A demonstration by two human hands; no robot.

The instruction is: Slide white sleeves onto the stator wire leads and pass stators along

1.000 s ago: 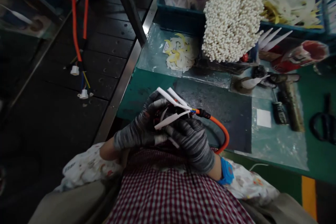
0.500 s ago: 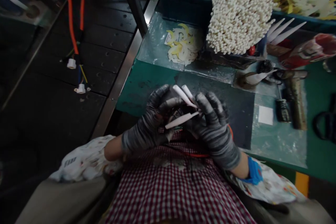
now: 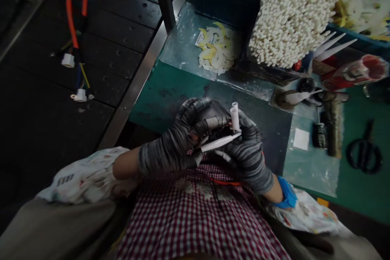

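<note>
Both my hands wear grey striped gloves and meet in front of my chest, over the near edge of the green bench. My left hand is closed around a cluster of white sleeved wire ends, two of them standing upright and one lying sideways. My right hand is closed on the same bundle from the right. A short stretch of the orange cable shows below my right hand, against my checked apron.
A big bundle of white tubes stands in a blue bin at the back. Yellow and white scraps lie on clear plastic. Black scissors, tools and a red-white pack are right. Orange cables with white connectors hang left.
The camera has tilted down. My hands turned the bundle so two white sleeves now stand upright, and my right hand has covered the orange cable that curved out to the right.
</note>
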